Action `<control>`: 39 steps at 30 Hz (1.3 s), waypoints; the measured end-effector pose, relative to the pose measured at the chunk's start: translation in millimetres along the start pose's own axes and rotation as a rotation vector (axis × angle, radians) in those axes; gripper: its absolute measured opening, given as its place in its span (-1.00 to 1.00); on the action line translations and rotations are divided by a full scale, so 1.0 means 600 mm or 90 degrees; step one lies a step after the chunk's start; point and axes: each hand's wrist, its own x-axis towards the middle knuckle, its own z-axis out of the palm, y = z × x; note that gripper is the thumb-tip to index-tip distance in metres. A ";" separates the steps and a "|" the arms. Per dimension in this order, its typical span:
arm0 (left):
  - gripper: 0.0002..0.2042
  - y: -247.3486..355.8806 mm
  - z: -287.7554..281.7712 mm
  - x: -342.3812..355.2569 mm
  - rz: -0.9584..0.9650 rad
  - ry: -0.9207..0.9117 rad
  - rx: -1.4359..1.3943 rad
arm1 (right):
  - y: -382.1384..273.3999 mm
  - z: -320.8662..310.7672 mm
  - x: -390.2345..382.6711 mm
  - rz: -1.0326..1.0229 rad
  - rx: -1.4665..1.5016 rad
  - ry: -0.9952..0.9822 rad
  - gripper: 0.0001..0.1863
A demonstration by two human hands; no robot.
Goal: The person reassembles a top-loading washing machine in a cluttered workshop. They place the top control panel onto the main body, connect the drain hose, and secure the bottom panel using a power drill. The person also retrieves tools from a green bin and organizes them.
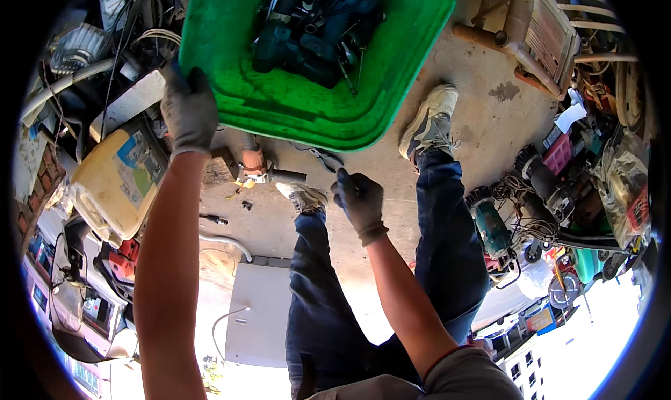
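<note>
A large green plastic tub [307,113] fills the top middle of the view. Inside lie dark cordless power tools [300,47] and several thin metal pieces. My left hand [190,110], in a grey glove, is closed on the tub's left rim. My right hand [360,203], also gloved, hangs below the tub with its fingers curled; what they hold, if anything, is hidden. Just above it, dark-handled pliers [327,160] lie on the floor, partly under the tub's edge. An orange angle grinder [253,166] rests on the floor beside my left shoe.
At left stand a yellowish plastic jerrycan [119,180] and piled cables and parts. Along the right lie a green power tool [491,225], coiled cords [521,204] and other tools. A wooden chair [538,44] is at the upper right. A grey panel [257,313] lies behind my feet.
</note>
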 end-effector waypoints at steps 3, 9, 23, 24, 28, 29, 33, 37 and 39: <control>-0.70 -0.030 0.001 0.004 0.039 0.027 -0.039 | 0.193 0.095 0.069 -0.055 -0.551 -0.034 -0.37; -0.75 -0.024 0.000 0.022 0.056 0.002 -0.081 | 0.334 0.163 0.189 -0.285 -0.742 0.027 -0.62; -0.61 -0.021 -0.001 0.010 -0.035 -0.038 0.123 | -0.180 -0.102 -0.021 -0.007 0.347 0.091 -0.51; -0.59 -0.035 0.006 0.009 -0.017 -0.004 0.142 | -0.238 -0.100 -0.006 -0.044 0.435 0.033 -0.52; -0.60 -0.043 -0.002 0.005 -0.028 -0.030 0.108 | -0.283 -0.117 0.109 -0.158 0.355 0.093 -0.63; -0.60 -0.060 -0.010 0.005 -0.018 -0.024 0.089 | -0.265 -0.134 0.156 -0.065 0.451 0.124 -0.63; -0.66 -0.052 -0.002 0.007 0.004 -0.040 0.044 | -0.022 -0.147 0.413 0.103 0.139 0.290 -0.32; -0.69 -0.083 -0.033 0.007 -0.015 -0.026 0.018 | -0.060 -0.069 0.496 0.118 -0.070 0.303 -0.12; -0.68 -0.065 -0.032 0.001 -0.004 -0.006 0.018 | -0.075 -0.054 0.517 0.158 -0.136 0.303 -0.12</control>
